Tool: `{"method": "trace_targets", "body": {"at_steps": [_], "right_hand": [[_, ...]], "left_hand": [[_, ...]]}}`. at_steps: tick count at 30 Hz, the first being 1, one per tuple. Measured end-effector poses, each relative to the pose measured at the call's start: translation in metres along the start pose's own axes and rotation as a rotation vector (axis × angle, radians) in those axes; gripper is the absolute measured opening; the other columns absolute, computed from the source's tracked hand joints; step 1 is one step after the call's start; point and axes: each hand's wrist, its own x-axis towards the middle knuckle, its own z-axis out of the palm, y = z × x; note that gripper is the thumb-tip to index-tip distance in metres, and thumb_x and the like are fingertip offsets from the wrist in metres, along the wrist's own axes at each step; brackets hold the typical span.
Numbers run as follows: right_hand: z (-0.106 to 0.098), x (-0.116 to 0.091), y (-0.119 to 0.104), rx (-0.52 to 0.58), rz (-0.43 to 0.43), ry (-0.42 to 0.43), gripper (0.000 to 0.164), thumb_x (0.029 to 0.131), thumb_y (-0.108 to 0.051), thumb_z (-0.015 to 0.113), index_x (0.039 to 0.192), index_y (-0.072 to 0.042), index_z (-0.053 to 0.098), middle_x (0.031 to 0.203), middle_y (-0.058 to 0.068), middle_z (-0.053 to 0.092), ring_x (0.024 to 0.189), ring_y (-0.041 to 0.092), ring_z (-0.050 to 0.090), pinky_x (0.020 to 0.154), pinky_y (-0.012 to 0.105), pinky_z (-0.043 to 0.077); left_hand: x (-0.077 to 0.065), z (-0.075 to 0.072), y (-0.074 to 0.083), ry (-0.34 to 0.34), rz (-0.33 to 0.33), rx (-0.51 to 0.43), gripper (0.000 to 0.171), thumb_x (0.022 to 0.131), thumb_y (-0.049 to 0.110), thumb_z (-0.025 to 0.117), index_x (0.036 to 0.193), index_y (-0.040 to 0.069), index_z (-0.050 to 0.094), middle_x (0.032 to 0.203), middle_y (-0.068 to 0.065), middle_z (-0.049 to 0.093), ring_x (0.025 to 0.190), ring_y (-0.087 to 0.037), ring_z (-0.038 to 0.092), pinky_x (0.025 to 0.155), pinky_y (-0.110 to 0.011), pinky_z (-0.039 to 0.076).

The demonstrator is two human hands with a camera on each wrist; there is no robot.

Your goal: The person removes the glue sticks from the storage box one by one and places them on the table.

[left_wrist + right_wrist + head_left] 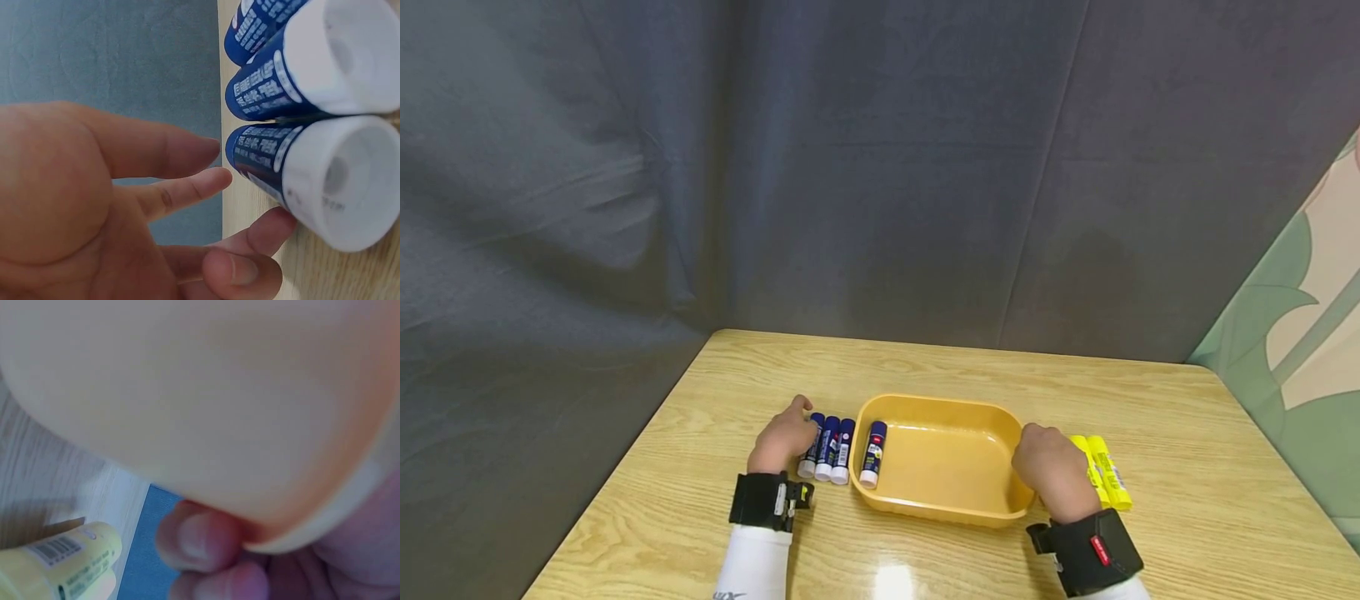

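Note:
Beside the tray on the left, three blue glue sticks with white ends lie in a row. My left hand is at the outermost of them, its thumb and fingers spread apart. In the left wrist view, one fingertip reaches right under the white end of the nearest glue stick. My right hand grips the right end of a yellow plastic tray. In the right wrist view, the fingers curl at the edge of the tray wall. One blue glue stick lies inside the tray at its left end.
Two yellow glue sticks lie side by side just right of my right hand. Everything stands on a wooden table. Behind the table hangs a grey curtain, with a leaf-patterned cloth at the right.

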Motion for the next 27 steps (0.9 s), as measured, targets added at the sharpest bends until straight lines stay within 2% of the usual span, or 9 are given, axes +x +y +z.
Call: {"method": "trace_targets", "body": {"at_steps": [7, 10, 14, 20, 27], "right_hand": [[0.000, 0.000, 0.003, 0.021, -0.007, -0.007, 0.019, 0.085, -0.009, 0.054, 0.091, 0.009, 0.055, 0.064, 0.012, 0.052, 0.055, 0.023, 0.049, 0.047, 0.031, 0.039], [-0.001, 0.000, 0.004, 0.024, -0.008, -0.013, 0.020, 0.085, -0.009, 0.053, 0.093, 0.010, 0.054, 0.066, 0.013, 0.052, 0.057, 0.024, 0.049, 0.048, 0.032, 0.040], [-0.002, 0.000, 0.005, 0.025, 0.000, -0.023, 0.022, 0.085, -0.009, 0.054, 0.096, 0.010, 0.054, 0.067, 0.013, 0.052, 0.059, 0.025, 0.050, 0.050, 0.033, 0.040], [-0.003, 0.000, 0.005, 0.023, 0.005, -0.026, 0.022, 0.084, -0.009, 0.055, 0.096, 0.010, 0.055, 0.067, 0.013, 0.052, 0.059, 0.025, 0.050, 0.050, 0.034, 0.040], [-0.002, 0.001, 0.005, 0.029, -0.001, -0.026, 0.022, 0.084, -0.009, 0.056, 0.095, 0.009, 0.055, 0.067, 0.013, 0.052, 0.059, 0.025, 0.049, 0.050, 0.034, 0.040]], "left_hand": [[0.001, -0.001, 0.000, 0.015, -0.009, 0.019, 0.040, 0.090, 0.015, 0.041, 0.128, 0.002, 0.042, 0.106, -0.024, 0.059, 0.082, -0.030, 0.053, 0.070, -0.048, 0.045], [-0.002, -0.001, 0.006, 0.069, -0.014, 0.052, 0.041, 0.090, 0.016, 0.041, 0.127, -0.002, 0.041, 0.109, -0.026, 0.059, 0.090, -0.034, 0.056, 0.076, -0.054, 0.045], [-0.008, 0.000, 0.021, 0.140, -0.021, 0.116, 0.042, 0.091, 0.020, 0.044, 0.124, -0.006, 0.042, 0.105, -0.026, 0.059, 0.092, -0.037, 0.056, 0.076, -0.056, 0.046], [-0.018, 0.001, 0.044, 0.199, 0.058, 0.148, 0.040, 0.090, 0.024, 0.049, 0.118, -0.004, 0.049, 0.099, -0.022, 0.059, 0.086, -0.033, 0.057, 0.071, -0.052, 0.049], [-0.032, 0.009, 0.068, 0.196, 0.170, 0.167, 0.032, 0.088, 0.022, 0.055, 0.111, -0.001, 0.056, 0.092, -0.015, 0.062, 0.067, -0.022, 0.055, 0.058, -0.041, 0.050]]}}
